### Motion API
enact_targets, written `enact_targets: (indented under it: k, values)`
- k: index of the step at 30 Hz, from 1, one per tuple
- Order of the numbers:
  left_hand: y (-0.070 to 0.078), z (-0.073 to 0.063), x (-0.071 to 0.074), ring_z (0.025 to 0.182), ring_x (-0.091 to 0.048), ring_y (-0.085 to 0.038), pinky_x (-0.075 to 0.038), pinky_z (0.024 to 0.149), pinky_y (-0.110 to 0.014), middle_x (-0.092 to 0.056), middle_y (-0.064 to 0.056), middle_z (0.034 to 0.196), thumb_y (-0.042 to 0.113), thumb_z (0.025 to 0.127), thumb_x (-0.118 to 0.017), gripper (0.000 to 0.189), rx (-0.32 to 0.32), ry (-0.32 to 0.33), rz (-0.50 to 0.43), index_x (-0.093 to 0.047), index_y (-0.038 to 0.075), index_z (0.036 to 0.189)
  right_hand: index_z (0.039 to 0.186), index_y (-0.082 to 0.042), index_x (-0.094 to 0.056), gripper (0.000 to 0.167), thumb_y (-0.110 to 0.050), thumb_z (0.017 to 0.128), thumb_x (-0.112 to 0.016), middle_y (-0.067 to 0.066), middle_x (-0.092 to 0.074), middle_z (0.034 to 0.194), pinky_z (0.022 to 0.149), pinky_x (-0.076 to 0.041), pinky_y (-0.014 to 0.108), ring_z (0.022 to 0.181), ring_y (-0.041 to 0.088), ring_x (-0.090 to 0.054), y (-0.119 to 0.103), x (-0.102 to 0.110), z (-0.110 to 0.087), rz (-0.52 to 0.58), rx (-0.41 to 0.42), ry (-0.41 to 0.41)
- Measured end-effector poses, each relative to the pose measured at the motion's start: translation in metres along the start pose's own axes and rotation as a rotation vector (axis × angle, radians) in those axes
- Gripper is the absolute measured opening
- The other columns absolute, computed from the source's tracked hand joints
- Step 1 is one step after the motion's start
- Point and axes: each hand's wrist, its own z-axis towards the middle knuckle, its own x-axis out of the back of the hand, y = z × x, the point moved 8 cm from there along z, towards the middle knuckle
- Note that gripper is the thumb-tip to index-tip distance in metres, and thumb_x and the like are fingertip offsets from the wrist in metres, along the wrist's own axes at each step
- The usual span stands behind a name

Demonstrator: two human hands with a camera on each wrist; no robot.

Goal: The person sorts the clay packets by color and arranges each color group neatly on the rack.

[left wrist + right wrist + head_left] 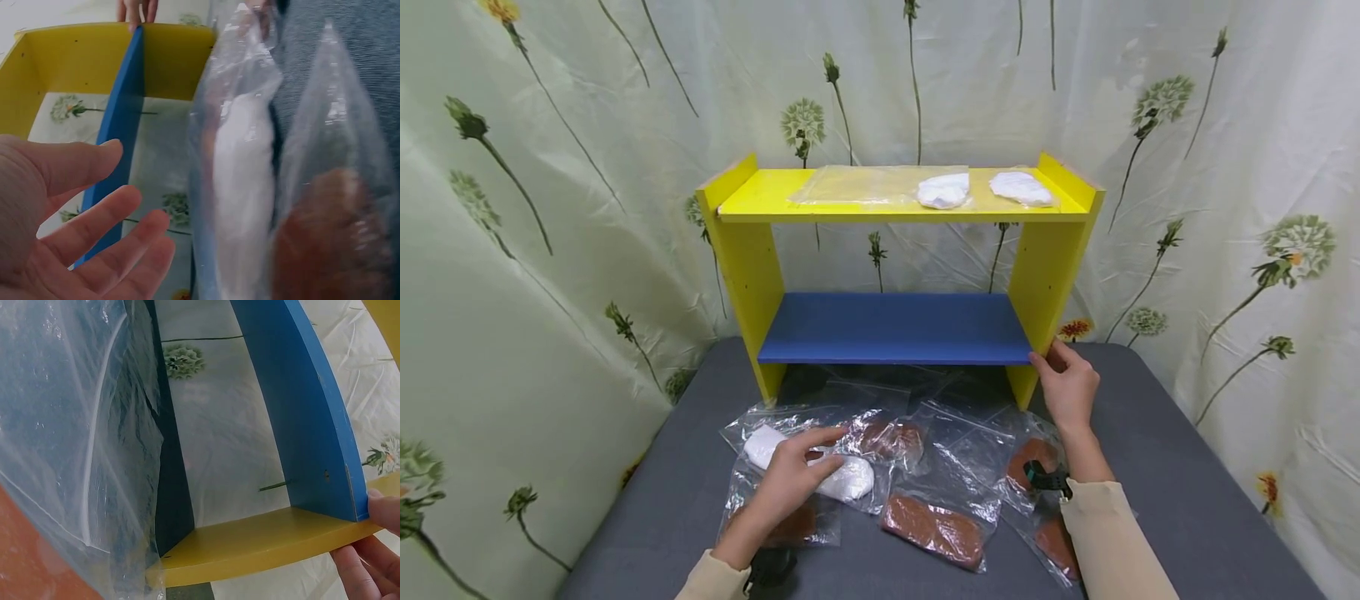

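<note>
A small yellow shelf unit (745,283) with a blue lower shelf (895,329) stands upright on the table. My right hand (1070,387) grips its right side panel (1051,275) low down, the thumb at the blue shelf's front corner and the fingers round the panel's outer side, as the right wrist view shows. Over the clear bags in front of the unit hovers my left hand (796,471), holding nothing, its fingers loosely bent and apart from the thumb. Beneath it lies a bag with a white bundle (852,479). What the bundle is cannot be made out.
Several clear bags with brown contents, such as a flat brown piece (932,529) and another brown piece (1033,458), cover the grey table (647,517) before the unit. On the yellow top shelf (760,187) lie two white bundles (943,191) in clear bags. A flowered curtain (880,92) hangs behind.
</note>
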Motion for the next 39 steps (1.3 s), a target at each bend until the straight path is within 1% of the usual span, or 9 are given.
enact_targets:
  k: [3,5,9,13,17,22,29,35,39]
  values:
    - [-0.006,-0.005,-0.006,0.11,-0.065,-0.029,-0.055,0.091,-0.05,-0.07,0.0,0.121,0.003,0.086,-0.079,0.041,0.035,-0.044,0.024,-0.073,0.013,0.125,0.129,-0.017,-0.072,0.039,-0.026,0.091,-0.077,0.009,-0.076,0.104,0.068,-0.045,0.012,0.092,0.025,-0.07,0.001,-0.002,0.0,0.001,-0.005,-0.014]
    - [-0.009,-0.009,-0.01,0.111,-0.065,-0.028,-0.055,0.091,-0.049,-0.07,0.001,0.12,0.004,0.086,-0.079,0.04,0.041,-0.066,0.052,-0.073,0.013,0.125,0.13,-0.016,-0.071,0.04,-0.026,0.092,-0.077,0.009,-0.075,0.105,0.069,-0.045,0.011,0.093,0.025,-0.07,0.002,-0.003,-0.001,0.003,-0.006,-0.025]
    - [-0.012,-0.016,-0.014,0.108,-0.067,-0.029,-0.055,0.09,-0.048,-0.071,-0.002,0.118,0.003,0.083,-0.081,0.04,0.015,-0.077,0.107,-0.074,0.011,0.122,0.131,-0.016,-0.07,0.041,-0.027,0.092,-0.076,0.01,-0.075,0.105,0.068,-0.045,0.012,0.092,0.026,-0.07,0.002,-0.005,-0.003,0.004,-0.001,-0.045]
    - [-0.013,-0.02,-0.015,0.107,-0.068,-0.024,-0.055,0.089,-0.046,-0.071,0.001,0.117,0.007,0.081,-0.084,0.04,-0.006,-0.074,0.198,-0.075,0.014,0.12,0.129,-0.016,-0.072,0.039,-0.028,0.092,-0.076,0.011,-0.075,0.103,0.066,-0.045,0.012,0.091,0.026,-0.069,0.003,-0.006,-0.004,0.007,0.004,-0.045]
    - [-0.013,-0.018,-0.015,0.109,-0.066,-0.021,-0.053,0.092,-0.045,-0.072,0.004,0.116,0.007,0.078,-0.086,0.041,-0.04,-0.079,0.278,-0.077,0.019,0.116,0.128,-0.016,-0.072,0.038,-0.028,0.092,-0.076,0.01,-0.075,0.103,0.065,-0.045,0.011,0.091,0.025,-0.069,0.005,-0.005,-0.003,0.018,-0.009,-0.035]
    - [-0.012,-0.015,-0.018,0.109,-0.064,-0.023,-0.051,0.094,-0.047,-0.072,0.001,0.113,0.005,0.071,-0.088,0.039,-0.113,-0.109,0.352,-0.078,0.017,0.108,0.13,-0.018,-0.071,0.04,-0.029,0.092,-0.076,0.008,-0.076,0.104,0.065,-0.046,0.012,0.091,0.023,-0.069,0.005,-0.004,-0.002,0.014,-0.025,-0.032]
    - [-0.01,-0.012,-0.022,0.109,-0.062,-0.022,-0.051,0.093,-0.045,-0.07,0.001,0.113,0.011,0.064,-0.093,0.043,-0.181,-0.172,0.38,-0.078,0.016,0.105,0.13,-0.019,-0.071,0.04,-0.028,0.091,-0.077,0.007,-0.076,0.104,0.065,-0.047,0.013,0.091,0.022,-0.069,0.003,-0.003,0.0,0.008,-0.018,-0.03]
    - [-0.013,-0.012,-0.028,0.114,-0.058,-0.024,-0.049,0.095,-0.046,-0.066,0.0,0.12,0.018,0.066,-0.094,0.048,-0.209,-0.28,0.475,-0.077,0.018,0.111,0.129,-0.018,-0.071,0.04,-0.028,0.091,-0.077,0.007,-0.076,0.103,0.065,-0.047,0.014,0.09,0.022,-0.07,0.004,-0.002,0.001,-0.001,-0.014,-0.029]
    - [-0.012,-0.01,-0.031,0.115,-0.057,-0.023,-0.05,0.094,-0.046,-0.065,0.001,0.12,0.014,0.069,-0.091,0.05,-0.229,-0.309,0.529,-0.075,0.019,0.116,0.13,-0.018,-0.071,0.04,-0.029,0.092,-0.076,0.008,-0.076,0.103,0.064,-0.046,0.013,0.09,0.024,-0.069,0.004,-0.002,0.001,-0.005,-0.007,-0.03]
